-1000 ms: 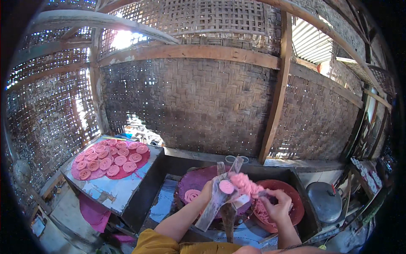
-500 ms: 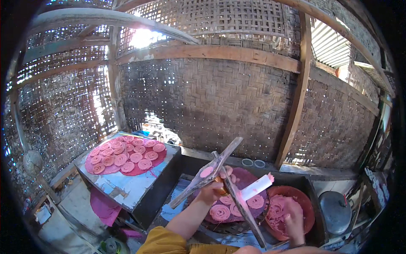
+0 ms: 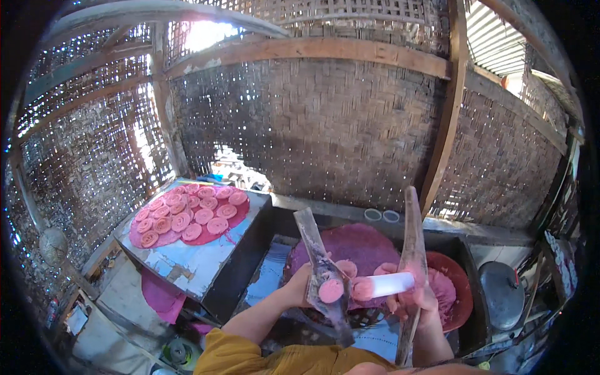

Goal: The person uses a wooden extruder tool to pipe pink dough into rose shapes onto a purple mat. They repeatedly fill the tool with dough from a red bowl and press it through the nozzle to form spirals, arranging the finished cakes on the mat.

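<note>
My left hand [image 3: 292,286] grips a worn wooden bar [image 3: 307,228] whose round opening is filled with pink paste [image 3: 331,290]. My right hand [image 3: 425,312] is closed on a second wooden bar [image 3: 412,219], from which a white cylinder [image 3: 392,283] points left toward the first, its end coated pink. Beneath them lies a purple round mat [image 3: 344,240] with pink coils, partly hidden. A red bowl [image 3: 461,300] of pink paste is behind my right hand.
On a raised box [image 3: 187,269] at the left, red and pink mats [image 3: 234,219] bear several pink coils [image 3: 180,222]. A dark lidded pot [image 3: 500,300] is at the right. Two small rings [image 3: 373,215] lie by the back edge, below a woven wall [image 3: 312,119].
My right hand has left the pink paste and taken hold of the wooden bar with the white cylinder. The two bars, crossed earlier, are now more upright and side by side.
</note>
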Available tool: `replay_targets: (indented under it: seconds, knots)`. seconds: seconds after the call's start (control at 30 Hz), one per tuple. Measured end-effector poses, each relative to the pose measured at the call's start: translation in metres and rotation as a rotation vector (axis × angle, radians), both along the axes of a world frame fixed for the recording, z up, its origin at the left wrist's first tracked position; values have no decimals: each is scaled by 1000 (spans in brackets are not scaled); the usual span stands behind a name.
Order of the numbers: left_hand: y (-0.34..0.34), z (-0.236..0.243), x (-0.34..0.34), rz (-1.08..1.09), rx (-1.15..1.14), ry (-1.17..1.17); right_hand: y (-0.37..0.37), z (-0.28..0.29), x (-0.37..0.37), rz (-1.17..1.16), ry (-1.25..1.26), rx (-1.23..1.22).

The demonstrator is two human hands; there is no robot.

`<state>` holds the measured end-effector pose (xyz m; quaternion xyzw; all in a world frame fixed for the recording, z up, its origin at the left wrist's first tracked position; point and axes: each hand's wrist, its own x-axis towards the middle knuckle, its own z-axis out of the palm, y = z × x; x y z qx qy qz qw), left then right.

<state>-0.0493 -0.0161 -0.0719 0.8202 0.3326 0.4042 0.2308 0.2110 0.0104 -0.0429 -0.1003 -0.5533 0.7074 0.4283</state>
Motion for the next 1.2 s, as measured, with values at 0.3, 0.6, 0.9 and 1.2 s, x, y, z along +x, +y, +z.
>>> replay_targets:
  seconds: [0.3,0.6,0.9,1.2]
  knots:
    - [-2,-11,9,347,160,247,-4,4,6,-427,-543,898]
    - [-1,-30,17,360,121,290,-29,18,-9,-506,-688,1254]
    - [-2,-24,25,415,-108,389,-23,-6,-20,-498,-728,1062]
    - [-16,-68,-5,408,-71,-239,19,5,-26,-193,-572,697]
